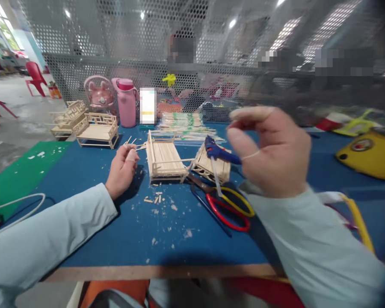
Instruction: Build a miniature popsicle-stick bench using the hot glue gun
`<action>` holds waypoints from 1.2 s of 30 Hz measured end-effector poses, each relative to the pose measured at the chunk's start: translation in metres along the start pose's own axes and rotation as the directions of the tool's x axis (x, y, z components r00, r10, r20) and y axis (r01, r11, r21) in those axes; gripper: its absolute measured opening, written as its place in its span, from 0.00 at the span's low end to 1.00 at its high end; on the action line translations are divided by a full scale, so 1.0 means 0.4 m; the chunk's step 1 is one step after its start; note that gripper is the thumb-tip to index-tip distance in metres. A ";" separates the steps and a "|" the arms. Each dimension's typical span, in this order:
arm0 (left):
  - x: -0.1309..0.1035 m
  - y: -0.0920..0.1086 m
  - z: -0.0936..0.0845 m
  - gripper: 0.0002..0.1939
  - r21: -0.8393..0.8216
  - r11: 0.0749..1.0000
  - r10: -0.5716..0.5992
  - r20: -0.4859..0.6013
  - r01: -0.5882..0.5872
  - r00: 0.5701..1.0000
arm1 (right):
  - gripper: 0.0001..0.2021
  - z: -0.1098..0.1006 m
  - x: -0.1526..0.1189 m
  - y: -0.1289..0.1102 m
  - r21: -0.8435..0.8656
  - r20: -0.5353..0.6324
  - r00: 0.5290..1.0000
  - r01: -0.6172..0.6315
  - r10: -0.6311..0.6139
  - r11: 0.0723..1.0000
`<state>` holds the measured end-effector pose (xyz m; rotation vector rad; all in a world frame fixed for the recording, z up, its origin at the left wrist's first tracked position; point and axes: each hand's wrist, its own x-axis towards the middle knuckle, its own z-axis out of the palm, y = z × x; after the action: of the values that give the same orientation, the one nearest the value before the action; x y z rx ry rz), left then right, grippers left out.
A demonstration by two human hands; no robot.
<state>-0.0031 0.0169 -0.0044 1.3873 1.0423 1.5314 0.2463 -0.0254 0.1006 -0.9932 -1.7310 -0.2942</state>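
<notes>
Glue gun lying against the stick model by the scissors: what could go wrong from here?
1. The glue gun rests tip-down beside the small stick model; if hot, it could drip onto the scissors or the mat.
2. The right hand is raised and blurred right over the gun; lowering it may knock the gun or touch the nozzle.
3. The left hand holds thin sticks close to the half-built frame; a nudge might loosen its joints.

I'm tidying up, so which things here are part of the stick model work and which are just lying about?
In use: left hand holding small sticks; unfinished stick frame; glue gun; scissors; stick pile.

Lying about: pink bottle; finished bench; yellow case.
</notes>
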 end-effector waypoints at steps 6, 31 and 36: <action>-0.054 0.009 0.010 0.16 0.041 0.999 -0.034 0.299 0.022 0.954 | 0.09 0.112 -0.121 -0.114 0.043 -0.098 0.969 0.232 -0.227 0.972; -0.033 0.027 -0.026 0.08 0.087 0.995 -0.053 0.128 0.042 0.990 | 0.09 0.151 -0.173 -0.064 -0.089 0.784 0.601 -0.139 0.156 0.986; 0.003 0.002 -0.039 0.08 0.100 0.994 -0.061 0.080 0.053 0.995 | 0.11 0.146 -0.169 -0.053 -0.199 0.716 0.656 -0.135 0.238 0.971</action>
<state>-0.0188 0.0170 -0.0042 1.4631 1.1083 1.3860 0.1972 -0.0342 0.0235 -1.5172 -2.3264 0.1801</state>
